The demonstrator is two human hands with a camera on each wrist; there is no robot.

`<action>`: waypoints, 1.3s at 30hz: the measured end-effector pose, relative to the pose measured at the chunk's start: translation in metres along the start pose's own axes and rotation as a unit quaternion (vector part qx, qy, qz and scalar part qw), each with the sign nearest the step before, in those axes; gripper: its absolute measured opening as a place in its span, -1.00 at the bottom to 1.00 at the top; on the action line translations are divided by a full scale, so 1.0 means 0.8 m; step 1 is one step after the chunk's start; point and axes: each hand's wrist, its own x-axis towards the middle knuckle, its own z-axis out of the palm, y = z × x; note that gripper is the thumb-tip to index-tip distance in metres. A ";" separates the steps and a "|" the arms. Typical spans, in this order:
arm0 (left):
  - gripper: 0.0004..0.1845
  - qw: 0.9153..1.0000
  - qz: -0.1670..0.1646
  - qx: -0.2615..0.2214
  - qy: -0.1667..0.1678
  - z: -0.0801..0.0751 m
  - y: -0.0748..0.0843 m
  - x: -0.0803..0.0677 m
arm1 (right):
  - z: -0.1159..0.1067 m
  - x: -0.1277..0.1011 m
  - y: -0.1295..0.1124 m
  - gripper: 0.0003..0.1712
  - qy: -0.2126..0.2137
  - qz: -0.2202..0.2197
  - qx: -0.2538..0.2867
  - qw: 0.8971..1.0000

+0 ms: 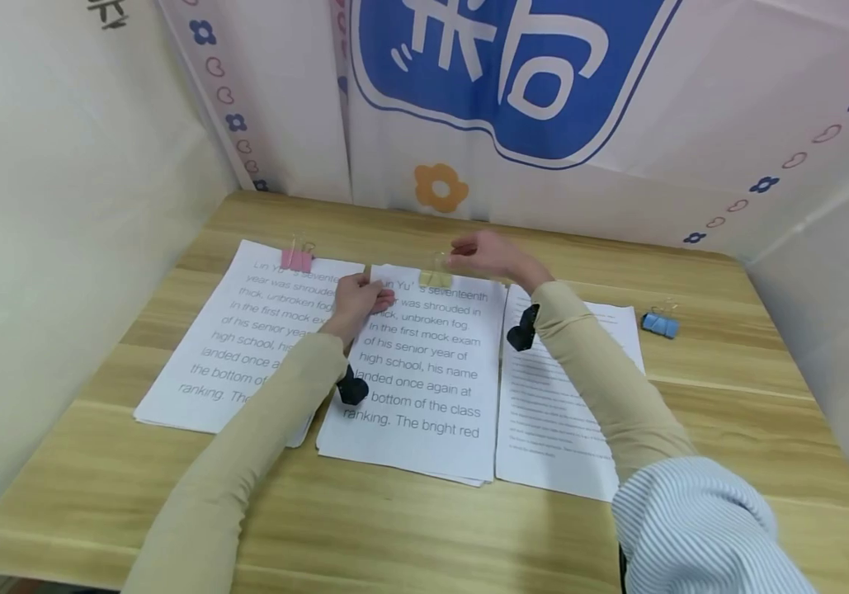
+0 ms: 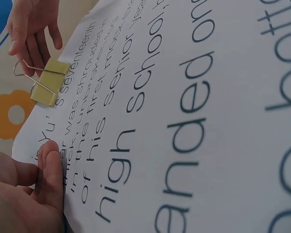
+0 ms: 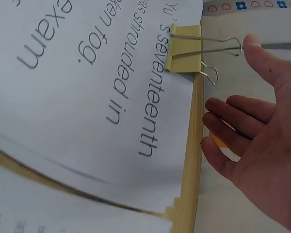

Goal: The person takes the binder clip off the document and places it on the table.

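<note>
A yellow binder clip (image 1: 436,278) is on the top edge of the middle stack of printed paper (image 1: 424,371), its wire handles sticking up. Right by those handles is my right hand (image 1: 491,253). In the right wrist view its thumb tip (image 3: 252,41) reaches the end of one wire handle, while the other fingers (image 3: 242,116) spread loosely beyond the paper's edge. At the stack's upper left edge rests my left hand (image 1: 357,304). Its fingers (image 2: 51,162) lie fairly straight against the sheets in the left wrist view, with the thumb beside them.
To the left lies another paper stack (image 1: 209,355) with a pink binder clip (image 1: 296,261) on its top edge. A third stack (image 1: 550,421) lies on the right, partly under my right arm. Farther right, a blue binder clip (image 1: 660,324) sits on the wooden table (image 1: 736,462).
</note>
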 end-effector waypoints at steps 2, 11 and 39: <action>-0.64 1.000 0.002 -0.003 0.000 0.000 0.000 -0.001 | 0.006 0.003 -0.008 -0.23 -0.003 0.004 0.009 1.000; -0.66 1.000 0.017 -0.007 0.002 -0.001 0.000 -0.003 | 0.022 0.021 -0.013 -0.30 -0.001 -0.022 0.005 1.000; -0.67 1.000 0.007 0.014 0.002 0.000 0.000 -0.003 | 0.033 0.022 -0.010 -0.45 0.049 -0.009 0.080 0.996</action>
